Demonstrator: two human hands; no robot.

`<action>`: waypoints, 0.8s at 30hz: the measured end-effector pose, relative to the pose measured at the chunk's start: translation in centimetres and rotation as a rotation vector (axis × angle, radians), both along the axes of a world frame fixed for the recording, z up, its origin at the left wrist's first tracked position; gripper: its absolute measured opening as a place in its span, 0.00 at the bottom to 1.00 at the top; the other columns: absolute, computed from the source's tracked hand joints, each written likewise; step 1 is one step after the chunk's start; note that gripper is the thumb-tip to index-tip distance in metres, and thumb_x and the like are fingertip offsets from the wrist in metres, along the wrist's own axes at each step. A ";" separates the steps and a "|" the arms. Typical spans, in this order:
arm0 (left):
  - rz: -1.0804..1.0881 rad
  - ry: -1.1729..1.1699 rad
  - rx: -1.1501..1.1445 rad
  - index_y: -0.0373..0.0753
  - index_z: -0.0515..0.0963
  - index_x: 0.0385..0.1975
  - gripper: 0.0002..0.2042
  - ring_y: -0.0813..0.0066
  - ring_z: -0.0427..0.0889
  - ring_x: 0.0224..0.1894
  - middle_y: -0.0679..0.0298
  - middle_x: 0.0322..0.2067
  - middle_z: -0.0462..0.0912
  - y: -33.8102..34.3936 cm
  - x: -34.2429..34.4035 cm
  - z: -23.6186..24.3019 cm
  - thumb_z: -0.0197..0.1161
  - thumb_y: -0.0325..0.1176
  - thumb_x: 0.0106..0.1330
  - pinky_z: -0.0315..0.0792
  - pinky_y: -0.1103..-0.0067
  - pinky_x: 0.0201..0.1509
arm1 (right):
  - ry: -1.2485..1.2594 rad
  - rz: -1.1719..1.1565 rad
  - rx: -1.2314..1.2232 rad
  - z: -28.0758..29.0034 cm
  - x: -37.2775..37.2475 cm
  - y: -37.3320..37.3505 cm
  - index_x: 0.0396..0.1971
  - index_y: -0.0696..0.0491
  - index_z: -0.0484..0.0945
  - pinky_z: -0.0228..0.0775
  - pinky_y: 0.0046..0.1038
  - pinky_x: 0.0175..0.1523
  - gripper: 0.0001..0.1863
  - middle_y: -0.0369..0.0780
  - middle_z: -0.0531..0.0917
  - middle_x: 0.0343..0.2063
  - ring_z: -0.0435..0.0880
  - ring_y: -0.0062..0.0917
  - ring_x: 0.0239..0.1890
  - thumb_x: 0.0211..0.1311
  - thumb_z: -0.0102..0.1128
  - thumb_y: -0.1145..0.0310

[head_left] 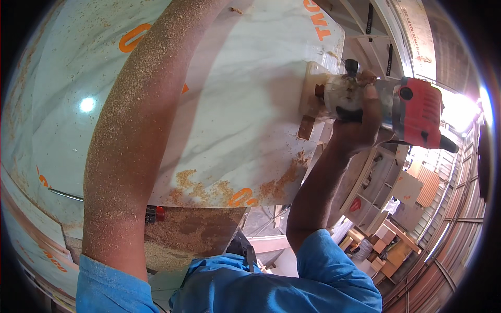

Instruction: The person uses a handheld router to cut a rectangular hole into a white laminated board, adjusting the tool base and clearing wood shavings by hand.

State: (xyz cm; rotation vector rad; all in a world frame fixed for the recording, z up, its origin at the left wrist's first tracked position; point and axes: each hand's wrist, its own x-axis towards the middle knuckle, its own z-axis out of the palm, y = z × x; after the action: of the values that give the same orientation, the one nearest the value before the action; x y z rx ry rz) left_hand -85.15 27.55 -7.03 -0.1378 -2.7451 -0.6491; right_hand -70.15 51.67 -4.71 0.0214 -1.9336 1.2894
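My right hand [365, 101] has its fingers wrapped round the red-and-grey power tool [392, 103], which lies sideways at the right edge of the marble-patterned panel [235, 125]; my left hand is past the top of the view, so I can't tell what its fingers are doing. To work cleanly here, I should hold the tool square to that edge, press evenly, and mind the loose sawdust [274, 189] nearby.

Panel [235, 130]: marble-look sheet, smooth, glossy.
Tool [399, 104]: smooth plastic and dull metal; sawdust [190, 182]: wood, rough, matt; shirt [250, 289]: cloth, matt.
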 end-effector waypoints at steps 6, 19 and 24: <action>0.029 0.097 -0.038 0.31 0.80 0.55 0.32 0.51 0.72 0.67 0.45 0.59 0.77 0.2 0.2 -0.6 0.74 0.54 0.62 0.62 0.60 0.74 | 0.060 0.125 -0.132 0.1 1.9 -1.9 0.48 0.69 0.75 0.86 0.36 0.46 0.24 0.52 0.86 0.38 0.89 0.36 0.37 0.49 0.68 0.79; 0.038 0.075 -0.059 0.33 0.80 0.56 0.32 0.51 0.72 0.67 0.46 0.60 0.77 0.4 0.1 -0.6 0.73 0.54 0.62 0.62 0.60 0.74 | 0.011 0.014 0.047 -1.4 0.3 0.3 0.40 0.70 0.82 0.87 0.37 0.43 0.17 0.53 0.87 0.36 0.89 0.35 0.37 0.53 0.65 0.74; 0.013 0.037 -0.064 0.34 0.80 0.58 0.32 0.52 0.71 0.68 0.47 0.61 0.76 0.0 0.0 -0.5 0.72 0.55 0.63 0.61 0.60 0.74 | -0.051 -0.012 -0.077 -0.3 -0.4 -1.3 0.41 0.69 0.83 0.86 0.35 0.45 0.16 0.51 0.87 0.38 0.89 0.34 0.38 0.55 0.66 0.74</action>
State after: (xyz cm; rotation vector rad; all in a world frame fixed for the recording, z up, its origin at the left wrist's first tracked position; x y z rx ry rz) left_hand -85.20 27.57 -7.56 -0.1447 -2.7297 -0.5499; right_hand -70.59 50.37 -4.99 -0.0629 -1.9227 1.3673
